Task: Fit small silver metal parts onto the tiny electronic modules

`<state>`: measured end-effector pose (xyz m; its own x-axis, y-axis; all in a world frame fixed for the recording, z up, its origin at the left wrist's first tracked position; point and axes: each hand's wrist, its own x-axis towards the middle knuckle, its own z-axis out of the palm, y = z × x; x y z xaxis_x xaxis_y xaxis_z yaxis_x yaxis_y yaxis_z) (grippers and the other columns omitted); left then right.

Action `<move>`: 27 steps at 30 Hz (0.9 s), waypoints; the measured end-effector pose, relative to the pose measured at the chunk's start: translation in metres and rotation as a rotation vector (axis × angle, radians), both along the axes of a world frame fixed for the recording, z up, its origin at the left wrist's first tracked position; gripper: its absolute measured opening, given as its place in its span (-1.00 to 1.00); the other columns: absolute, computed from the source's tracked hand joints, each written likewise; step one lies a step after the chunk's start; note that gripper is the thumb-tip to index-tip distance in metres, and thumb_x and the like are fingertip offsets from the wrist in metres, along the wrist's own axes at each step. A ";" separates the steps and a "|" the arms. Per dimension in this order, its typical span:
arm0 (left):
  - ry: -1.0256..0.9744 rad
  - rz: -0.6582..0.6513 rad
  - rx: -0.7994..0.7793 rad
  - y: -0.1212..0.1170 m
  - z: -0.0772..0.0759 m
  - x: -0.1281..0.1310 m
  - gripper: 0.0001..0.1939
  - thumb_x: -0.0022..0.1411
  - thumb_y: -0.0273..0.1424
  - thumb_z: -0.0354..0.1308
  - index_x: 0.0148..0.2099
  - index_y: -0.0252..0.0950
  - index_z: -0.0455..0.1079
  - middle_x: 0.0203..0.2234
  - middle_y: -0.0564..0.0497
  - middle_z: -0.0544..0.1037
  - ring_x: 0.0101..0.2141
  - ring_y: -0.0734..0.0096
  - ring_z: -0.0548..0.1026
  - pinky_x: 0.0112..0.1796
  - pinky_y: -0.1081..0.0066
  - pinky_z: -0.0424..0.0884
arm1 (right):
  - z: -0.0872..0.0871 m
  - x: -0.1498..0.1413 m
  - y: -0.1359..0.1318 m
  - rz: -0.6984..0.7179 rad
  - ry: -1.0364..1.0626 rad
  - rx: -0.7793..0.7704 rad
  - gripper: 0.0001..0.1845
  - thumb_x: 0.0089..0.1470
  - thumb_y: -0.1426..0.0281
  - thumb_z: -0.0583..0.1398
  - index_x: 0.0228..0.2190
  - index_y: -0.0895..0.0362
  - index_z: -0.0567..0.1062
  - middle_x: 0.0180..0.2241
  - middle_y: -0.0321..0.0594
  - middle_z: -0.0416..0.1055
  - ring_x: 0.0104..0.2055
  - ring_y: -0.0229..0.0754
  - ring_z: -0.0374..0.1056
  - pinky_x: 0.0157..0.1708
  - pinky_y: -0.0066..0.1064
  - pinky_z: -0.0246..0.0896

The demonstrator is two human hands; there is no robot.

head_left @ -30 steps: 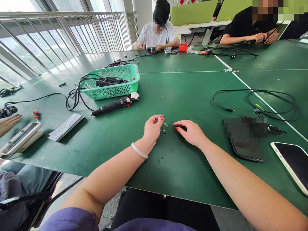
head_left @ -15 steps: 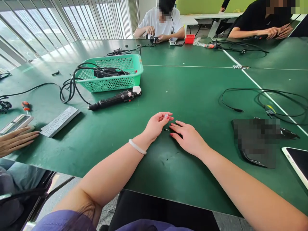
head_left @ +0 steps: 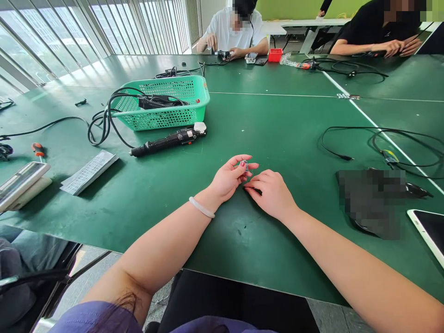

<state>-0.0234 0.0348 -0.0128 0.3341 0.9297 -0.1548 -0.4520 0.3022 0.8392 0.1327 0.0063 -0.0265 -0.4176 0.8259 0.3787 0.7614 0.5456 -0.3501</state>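
My left hand is raised a little over the green table, its thumb and fingers pinching a small silvery metal part. The part is too small to name. Just to the right, my right hand rests low at the tabletop with thumb and forefinger brought together. Whatever lies between those fingertips is hidden or too tiny to make out. Nearest beyond both hands is a black electric screwdriver with a pale tip, lying on the table.
A green basket holds black cables and an adapter. Folded paper, a white device and an orange-handled screwdriver lie left. To the right are a black pouch, a cable and a tablet. Two people sit across.
My left hand has turned, and the metal part shows more clearly in it. My right hand's fingers have closed at the table, where a small dark piece lay. Another person's hand has left the left edge.
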 end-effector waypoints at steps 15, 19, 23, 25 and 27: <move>0.024 -0.082 -0.019 -0.007 0.004 0.007 -0.78 0.20 -0.62 0.10 -0.14 -0.33 0.47 -0.13 -0.05 0.52 -0.25 0.46 0.58 0.06 0.23 0.35 | 0.015 0.016 -0.006 -0.214 0.461 -0.006 -0.75 0.19 0.33 0.10 -0.21 0.03 0.56 -0.24 -0.19 0.55 -0.21 -0.14 0.43 -0.16 -0.23 0.34; 0.071 -0.135 0.007 -0.009 0.001 0.010 -0.77 0.17 -0.60 0.16 -0.12 -0.31 0.49 -0.16 -0.05 0.55 -0.26 0.48 0.57 0.03 0.24 0.38 | 0.016 0.012 -0.006 -0.273 0.624 -0.091 -0.80 0.12 0.28 0.18 -0.25 0.07 0.55 -0.24 -0.18 0.57 -0.15 -0.11 0.47 -0.06 -0.20 0.34; 0.105 -0.138 0.049 -0.009 0.000 0.010 -0.72 0.16 -0.53 0.21 -0.05 -0.29 0.49 -0.16 -0.08 0.58 -0.22 0.45 0.56 0.02 0.25 0.38 | 0.014 0.012 -0.003 -0.303 0.741 -0.195 -0.81 0.01 0.26 0.25 -0.35 0.10 0.55 -0.30 -0.19 0.58 -0.22 -0.11 0.49 -0.09 -0.19 0.35; 0.127 -0.140 0.055 -0.009 0.001 0.009 -0.69 0.17 -0.52 0.21 -0.01 -0.29 0.49 -0.18 -0.08 0.58 -0.21 0.45 0.56 0.03 0.24 0.37 | 0.011 0.014 0.000 -0.305 0.749 -0.244 -0.82 -0.02 0.26 0.27 -0.38 0.10 0.57 -0.33 -0.19 0.57 -0.25 -0.11 0.48 -0.11 -0.18 0.34; 0.127 -0.154 0.053 -0.010 0.002 0.009 -0.68 0.18 -0.52 0.20 0.00 -0.29 0.49 -0.19 -0.07 0.59 -0.21 0.45 0.56 0.03 0.25 0.38 | 0.008 0.016 0.002 -0.307 0.753 -0.276 -0.83 -0.03 0.27 0.28 -0.39 0.10 0.58 -0.36 -0.20 0.57 -0.27 -0.10 0.46 -0.14 -0.17 0.32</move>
<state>-0.0142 0.0249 -0.0106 0.4535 0.8774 -0.1567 -0.2933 0.3130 0.9033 0.1482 0.0082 -0.0189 0.1219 0.9646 0.2338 0.3726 0.1738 -0.9116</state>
